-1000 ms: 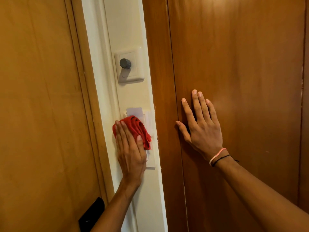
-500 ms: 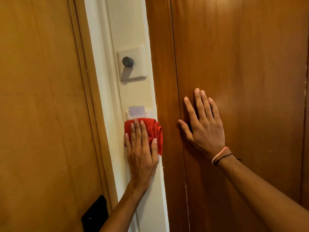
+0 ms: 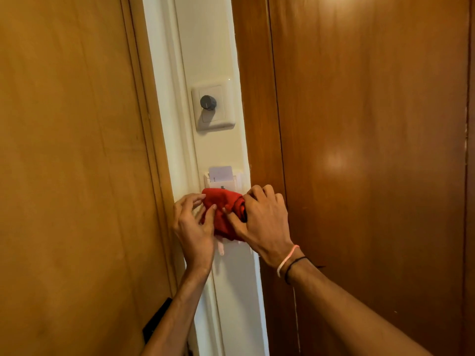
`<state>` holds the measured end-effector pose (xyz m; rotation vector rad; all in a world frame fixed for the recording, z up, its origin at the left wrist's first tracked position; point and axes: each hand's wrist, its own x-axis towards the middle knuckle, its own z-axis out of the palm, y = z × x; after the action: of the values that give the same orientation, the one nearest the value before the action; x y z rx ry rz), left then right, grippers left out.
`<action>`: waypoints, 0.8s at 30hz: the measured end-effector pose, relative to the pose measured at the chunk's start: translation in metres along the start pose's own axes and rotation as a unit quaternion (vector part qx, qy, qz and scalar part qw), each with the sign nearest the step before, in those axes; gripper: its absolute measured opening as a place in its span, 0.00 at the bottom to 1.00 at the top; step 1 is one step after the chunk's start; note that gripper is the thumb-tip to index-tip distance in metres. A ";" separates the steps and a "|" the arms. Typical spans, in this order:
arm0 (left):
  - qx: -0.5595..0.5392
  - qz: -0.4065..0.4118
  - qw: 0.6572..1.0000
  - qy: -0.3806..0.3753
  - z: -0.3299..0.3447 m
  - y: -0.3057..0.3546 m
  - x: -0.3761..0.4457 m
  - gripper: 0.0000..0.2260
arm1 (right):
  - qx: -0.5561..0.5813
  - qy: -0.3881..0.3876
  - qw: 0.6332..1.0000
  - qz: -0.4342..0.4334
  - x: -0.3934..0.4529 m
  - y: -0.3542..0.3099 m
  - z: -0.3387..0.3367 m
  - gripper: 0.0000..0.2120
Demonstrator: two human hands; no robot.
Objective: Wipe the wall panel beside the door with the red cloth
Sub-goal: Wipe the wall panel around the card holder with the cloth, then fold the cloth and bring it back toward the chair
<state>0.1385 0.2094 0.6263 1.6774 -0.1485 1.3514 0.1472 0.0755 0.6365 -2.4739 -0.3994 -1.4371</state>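
Note:
The red cloth (image 3: 224, 209) is bunched against the narrow cream wall panel (image 3: 213, 150), just below a white card holder (image 3: 223, 179) with a card in it. My left hand (image 3: 192, 227) touches the cloth's left side with fingers spread and bent. My right hand (image 3: 262, 222) grips the cloth's right side, fingers curled into the folds. The cloth hides the lower part of the card holder. The wall panel runs between two brown wooden surfaces.
A white switch plate with a dark round knob (image 3: 208, 102) sits on the panel above the card holder. A light wooden door (image 3: 72, 176) fills the left, with a black fitting (image 3: 156, 319) near its lower edge. A darker wooden panel (image 3: 372, 163) fills the right.
My right hand has left the dark wooden panel and come over to the cloth. My left hand has shifted to the cloth's left side, no longer pressing flat on it.

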 end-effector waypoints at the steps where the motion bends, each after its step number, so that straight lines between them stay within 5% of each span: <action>1: -0.005 -0.015 1.000 -0.015 -0.002 0.000 0.001 0.15 | 0.000 -0.014 1.000 0.007 0.000 -0.001 -0.002 0.25; 15: -0.039 0.030 0.995 -0.085 0.021 0.047 -0.027 0.12 | -0.030 -0.031 0.997 0.061 -0.021 0.048 -0.057 0.19; 19: -0.111 0.003 0.989 -0.099 0.037 0.068 -0.042 0.19 | -0.017 -0.042 0.997 0.067 -0.034 0.079 -0.086 0.19; 24: -0.169 -0.008 0.964 -0.207 0.066 0.086 -0.059 0.19 | 0.094 -0.040 0.989 0.107 -0.052 0.117 -0.119 0.19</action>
<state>0.1100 0.0891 0.6321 1.6378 -0.5730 0.8849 0.0689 -0.0806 0.6386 -2.3476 -0.2620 -1.1631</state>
